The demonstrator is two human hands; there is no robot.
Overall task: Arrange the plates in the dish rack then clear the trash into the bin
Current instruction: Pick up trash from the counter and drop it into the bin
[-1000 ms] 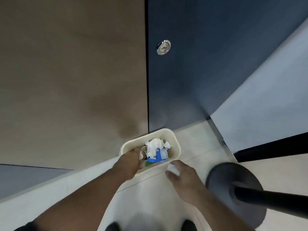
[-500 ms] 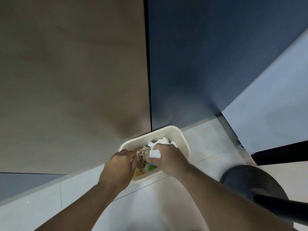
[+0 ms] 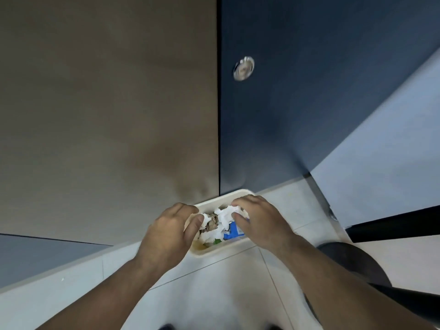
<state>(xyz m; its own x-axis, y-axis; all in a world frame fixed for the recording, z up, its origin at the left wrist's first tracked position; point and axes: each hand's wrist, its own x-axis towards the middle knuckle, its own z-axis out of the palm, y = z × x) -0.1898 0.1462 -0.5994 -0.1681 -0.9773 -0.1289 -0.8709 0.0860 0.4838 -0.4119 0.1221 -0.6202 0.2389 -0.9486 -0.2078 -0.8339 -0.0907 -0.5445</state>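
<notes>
A cream bin (image 3: 238, 194) stands on the floor against the cabinet fronts. It holds crumpled white tissue (image 3: 223, 216), brown scraps (image 3: 212, 223) and a blue carton (image 3: 234, 231). Both my hands hover over its opening. My left hand (image 3: 171, 232) is over the bin's left rim, with fingers loosely curled and the thumb tip touching the white paper. My right hand (image 3: 262, 220) reaches over the right side, and its thumb and forefinger pinch the edge of the white tissue on top of the pile. No plates or dish rack are in view.
A brown cabinet panel (image 3: 107, 103) and a dark blue door (image 3: 309, 91) with a round metal lock (image 3: 243, 68) rise behind the bin. A black stool base (image 3: 352, 260) and its pole (image 3: 404, 303) stand at the right on the pale tiled floor (image 3: 214, 289).
My right hand brought a white tissue from beside the bin over its opening and onto the pile. My left hand stayed at the left rim. The view tilted up slightly.
</notes>
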